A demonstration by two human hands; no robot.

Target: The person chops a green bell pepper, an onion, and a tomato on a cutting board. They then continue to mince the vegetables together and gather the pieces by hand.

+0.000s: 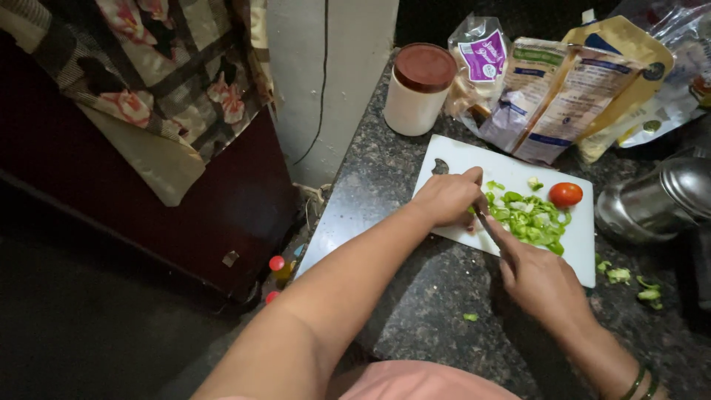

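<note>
A white cutting board (459,159) lies on the dark granite counter (437,296). On it sits a pile of chopped green vegetable pieces (529,216) and a small red tomato (566,194). My left hand (446,198) rests fingers-down on the board at the pile's left edge, holding a green piece in place. My right hand (539,279) grips a knife (486,221); its blade points toward the left hand's fingers.
A white jar with a brown lid (419,87) stands behind the board, beside several food packets (563,89). A steel vessel (655,198) lies at the right. Green scraps (629,280) dot the counter. A patterned cloth (155,81) hangs at left above the dark floor.
</note>
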